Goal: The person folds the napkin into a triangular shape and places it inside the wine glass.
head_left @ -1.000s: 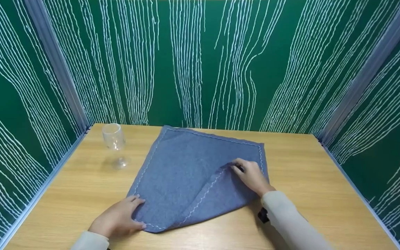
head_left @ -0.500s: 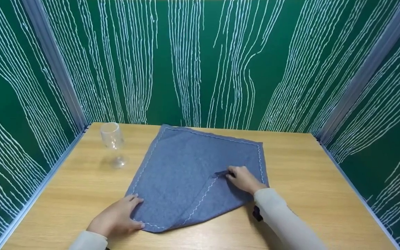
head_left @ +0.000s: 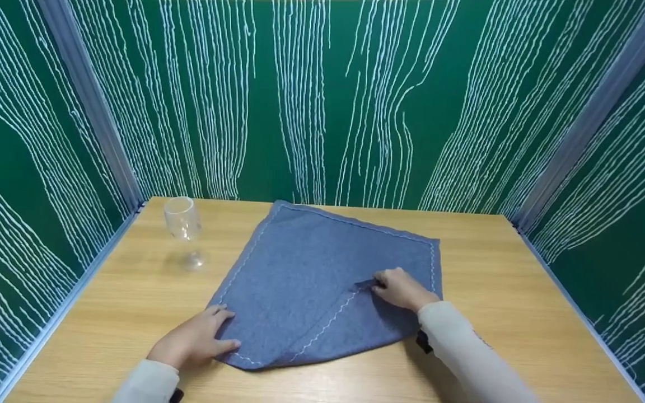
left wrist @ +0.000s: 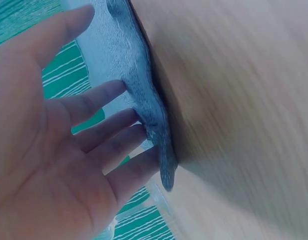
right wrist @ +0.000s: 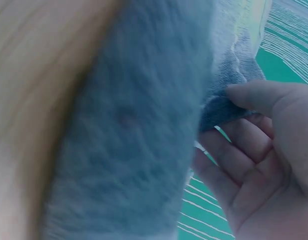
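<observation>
A blue-grey cloth (head_left: 300, 263) with white wavy stitching along its edges lies on the wooden table, its near right part folded over toward the middle. My right hand (head_left: 401, 288) pinches the turned-over corner between thumb and fingers; the right wrist view shows the thumb (right wrist: 253, 95) on the stitched corner. At the near left edge my left hand (head_left: 196, 338) rests with fingers spread and fairly straight. In the left wrist view its fingertips touch the cloth's edge (left wrist: 156, 110), and the thumb stands apart from them.
A clear stemmed glass (head_left: 182, 224) stands upright at the back left of the table (head_left: 110, 313), left of the cloth. Green panels (head_left: 350, 112) with white wavy lines enclose the back and sides, joined by grey posts (head_left: 96, 101).
The pinched corner has come slightly nearer with my right hand. The cloth has slid a little to the right. My left hand has shifted slightly, its thumb now further onto the cloth.
</observation>
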### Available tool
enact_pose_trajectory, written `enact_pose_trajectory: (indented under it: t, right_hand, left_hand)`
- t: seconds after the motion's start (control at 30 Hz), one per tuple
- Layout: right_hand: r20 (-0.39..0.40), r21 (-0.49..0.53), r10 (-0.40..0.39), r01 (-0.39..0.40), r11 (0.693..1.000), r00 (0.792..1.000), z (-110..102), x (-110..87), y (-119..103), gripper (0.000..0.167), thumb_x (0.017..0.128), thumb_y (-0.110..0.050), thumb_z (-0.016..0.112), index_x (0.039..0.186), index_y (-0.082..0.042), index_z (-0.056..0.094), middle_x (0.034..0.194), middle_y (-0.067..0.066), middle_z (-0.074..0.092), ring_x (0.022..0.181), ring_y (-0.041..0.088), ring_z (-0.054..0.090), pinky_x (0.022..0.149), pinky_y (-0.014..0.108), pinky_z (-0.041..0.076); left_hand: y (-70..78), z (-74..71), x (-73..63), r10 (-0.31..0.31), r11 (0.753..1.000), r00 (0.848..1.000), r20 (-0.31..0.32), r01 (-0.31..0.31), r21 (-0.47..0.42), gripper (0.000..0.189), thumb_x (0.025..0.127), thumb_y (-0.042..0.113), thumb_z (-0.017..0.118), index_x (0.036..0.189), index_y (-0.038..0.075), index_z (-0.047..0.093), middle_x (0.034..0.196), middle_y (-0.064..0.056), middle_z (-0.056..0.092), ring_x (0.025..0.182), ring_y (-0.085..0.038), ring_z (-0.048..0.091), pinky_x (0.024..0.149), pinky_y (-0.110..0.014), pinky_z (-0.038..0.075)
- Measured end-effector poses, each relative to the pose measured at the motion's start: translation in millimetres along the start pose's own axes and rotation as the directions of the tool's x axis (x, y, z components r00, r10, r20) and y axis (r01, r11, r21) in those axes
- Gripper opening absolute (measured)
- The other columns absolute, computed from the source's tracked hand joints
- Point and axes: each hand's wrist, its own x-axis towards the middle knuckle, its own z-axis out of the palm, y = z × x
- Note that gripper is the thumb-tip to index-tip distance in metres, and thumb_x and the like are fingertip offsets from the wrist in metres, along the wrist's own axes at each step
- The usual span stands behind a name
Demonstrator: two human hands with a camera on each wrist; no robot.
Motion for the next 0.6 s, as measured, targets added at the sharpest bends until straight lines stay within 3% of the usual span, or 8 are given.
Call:
enact_pose_trajectory:
  t: [0.33, 0.6]
  right_hand:
    - [0.102, -0.017, 0.024, -0.022, 1.000, 0.994, -15.3, -15.4, -1.1, 0.027, 0.091, -0.005, 0.069, 0.070, -0.009, 0.054, 0.060, -0.005, 0.037, 0.053, 0.009, 0.036, 0.051, 0.026, 0.031]
    - [0.190, -0.038, -0.008, 0.015, 0.999, 0.982, -25.3, -27.5, -8.9, 0.030, 0.088, -0.009, 0.071, 0.065, -0.014, 0.052, 0.058, -0.007, 0.040, 0.051, 0.008, 0.034, 0.048, 0.024, 0.029]
  left_hand:
    - [-3.1, -6.2, 26.0, 0.067, 0.997, 0.998, -0.020, -0.068, -0.026, 0.064, 0.095, 0.036, 0.069, 0.142, -0.002, 0.051, 0.152, -0.029, 0.036, 0.140, -0.047, 0.033, 0.114, -0.059, 0.026]
    - [-2.6, -7.6, 31.8, 0.116, 0.993, 0.991, -0.060, -0.117, -0.009, 0.059, 0.094, 0.029, 0.070, 0.137, -0.007, 0.053, 0.147, -0.032, 0.041, 0.136, -0.050, 0.036, 0.113, -0.059, 0.027]
